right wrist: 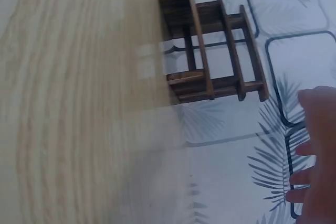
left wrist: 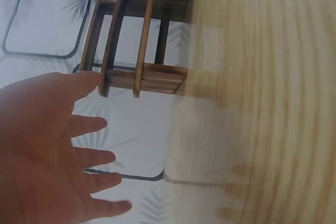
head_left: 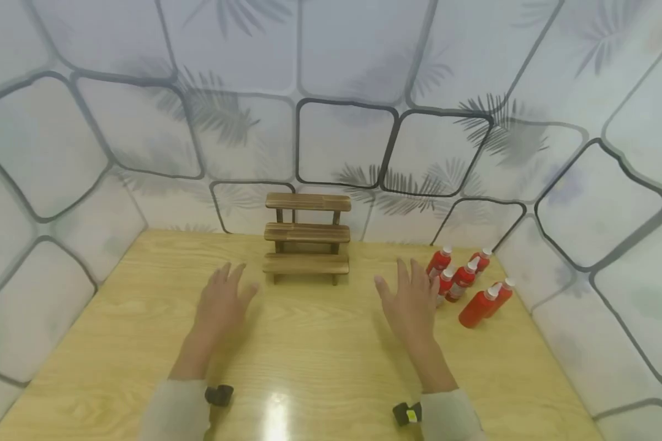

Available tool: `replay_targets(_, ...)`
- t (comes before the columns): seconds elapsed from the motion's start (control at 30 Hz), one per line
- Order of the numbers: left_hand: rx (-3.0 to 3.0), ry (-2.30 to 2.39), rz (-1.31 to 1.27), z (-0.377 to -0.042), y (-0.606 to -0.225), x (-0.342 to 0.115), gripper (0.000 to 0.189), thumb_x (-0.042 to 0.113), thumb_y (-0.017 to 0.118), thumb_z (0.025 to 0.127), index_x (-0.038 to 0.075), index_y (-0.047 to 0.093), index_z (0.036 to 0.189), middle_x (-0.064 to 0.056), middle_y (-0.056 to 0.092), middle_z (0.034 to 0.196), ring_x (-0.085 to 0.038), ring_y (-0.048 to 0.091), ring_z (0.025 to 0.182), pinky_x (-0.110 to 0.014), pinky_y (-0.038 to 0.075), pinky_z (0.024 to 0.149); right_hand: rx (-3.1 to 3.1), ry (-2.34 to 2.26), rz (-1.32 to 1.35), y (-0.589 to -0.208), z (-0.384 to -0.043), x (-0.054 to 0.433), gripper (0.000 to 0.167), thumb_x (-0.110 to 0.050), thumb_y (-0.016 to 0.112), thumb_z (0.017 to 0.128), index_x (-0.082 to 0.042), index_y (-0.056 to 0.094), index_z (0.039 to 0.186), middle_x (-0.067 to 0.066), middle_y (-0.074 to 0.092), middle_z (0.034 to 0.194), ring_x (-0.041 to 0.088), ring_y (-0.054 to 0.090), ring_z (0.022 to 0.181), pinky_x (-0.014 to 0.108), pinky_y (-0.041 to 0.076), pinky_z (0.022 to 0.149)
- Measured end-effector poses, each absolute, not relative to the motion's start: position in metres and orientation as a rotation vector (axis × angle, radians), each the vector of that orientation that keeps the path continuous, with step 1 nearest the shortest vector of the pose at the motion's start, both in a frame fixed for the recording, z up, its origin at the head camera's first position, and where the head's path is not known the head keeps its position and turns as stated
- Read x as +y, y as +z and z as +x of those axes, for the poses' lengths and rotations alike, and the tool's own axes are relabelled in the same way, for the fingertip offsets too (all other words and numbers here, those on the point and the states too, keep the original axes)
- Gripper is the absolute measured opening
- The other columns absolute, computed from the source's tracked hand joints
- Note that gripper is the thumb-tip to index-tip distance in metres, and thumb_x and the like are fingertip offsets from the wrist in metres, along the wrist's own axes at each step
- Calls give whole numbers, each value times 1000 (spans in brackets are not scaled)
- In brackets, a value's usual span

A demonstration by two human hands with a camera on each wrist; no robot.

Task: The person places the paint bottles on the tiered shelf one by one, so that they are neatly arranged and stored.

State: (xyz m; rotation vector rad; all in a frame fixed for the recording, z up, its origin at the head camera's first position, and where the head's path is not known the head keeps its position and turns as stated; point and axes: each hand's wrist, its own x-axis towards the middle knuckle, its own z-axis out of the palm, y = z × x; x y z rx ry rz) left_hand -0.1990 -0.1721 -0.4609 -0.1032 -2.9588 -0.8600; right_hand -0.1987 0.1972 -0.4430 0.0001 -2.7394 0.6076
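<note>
A brown wooden rack (head_left: 307, 233) with three stepped shelves stands at the back of the table; its shelves carry nothing. My left hand (head_left: 222, 304) hovers in front and to the left of it, fingers spread and holding nothing. To the right of the rack my right hand (head_left: 410, 304) is also raised, fingers apart and nothing in them. Several red bottles (head_left: 476, 308) with white caps stand grouped just beyond the right hand; its fingers partly cover one in the head view. Both wrist views show the rack, with the left hand (left wrist: 50, 150) and right hand (right wrist: 317, 156) apart from it.
The light wood table (head_left: 287, 361) meets a padded-look wall panel (head_left: 346, 144) at the back, and walls rise at both sides. Black wrist cameras (head_left: 219, 395) sit by the sleeves. The bottles stand near the table's right edge.
</note>
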Motion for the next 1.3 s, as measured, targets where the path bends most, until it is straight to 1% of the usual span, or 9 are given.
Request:
replay_targets(0.13,-2826,-1320,-118,-212,-465,-173,69,51,42,106,5,31,156,-27,29,160,-51,28,145,-72,29,116,-2515,811,-105,-432,-198,207,56,-50,49,102,-10,52,142,14,52,145,36,48,133,62,39,111)
replay_targets(0.23,-2688,-1658,-92,-222,-472,-172,62,43,48,106,7,35,155,-21,39,157,-44,38,143,-66,37,115,-2329,900,-210,-429,-198,218,43,-40,56,100,-11,62,131,11,63,129,33,58,117,60,49,93)
replay_targets(0.33,-2559,-1845,-40,-233,-480,-170,55,33,52,105,5,40,152,-20,46,151,-41,47,137,-58,44,113,-2174,939,-292,-430,-199,229,35,-35,60,99,-11,67,123,11,67,118,32,61,107,55,48,85)
replay_targets(0.47,-2383,-2047,49,-245,-490,-164,48,18,53,105,0,44,148,-24,50,146,-41,54,130,-46,50,111,-2023,1011,-374,-434,-201,240,32,-34,59,98,-10,68,117,12,67,111,28,61,99,38,47,80)
replay_targets(0.67,-2209,-2272,178,-257,-496,-150,49,12,55,103,2,42,149,-24,48,144,-37,58,124,-33,54,107,-1908,1210,-434,-442,-203,252,39,-38,61,98,-10,63,126,11,60,115,21,58,103,15,48,85)
replay_targets(0.9,-2132,-2366,193,-258,-493,-142,56,11,56,102,7,36,154,-22,46,145,-33,58,122,-29,56,103,-1939,1426,-434,-451,-209,260,46,-32,66,97,-11,56,136,10,54,128,21,54,117,36,50,108)
replay_targets(1.0,-2163,-2331,184,-259,-492,-143,59,12,56,103,8,32,156,-23,45,147,-33,59,121,-25,56,101,-1943,1420,-421,-456,-215,261,45,-26,68,96,-6,57,135,10,56,128,18,53,117,31,48,108)
replay_targets(1.13,-2212,-2284,168,-261,-496,-145,59,17,56,104,9,31,157,-23,44,149,-31,61,120,-20,56,99,-1948,1370,-423,-460,-217,262,42,-23,67,96,-3,58,132,11,58,126,16,52,114,22,44,97)
replay_targets(1.3,-2191,-2311,173,-260,-500,-143,58,20,58,103,10,35,156,-21,44,148,-18,64,112,-17,56,96,-1932,1464,-441,-463,-216,263,43,-25,66,98,-4,56,133,10,57,132,18,52,120,32,46,107)
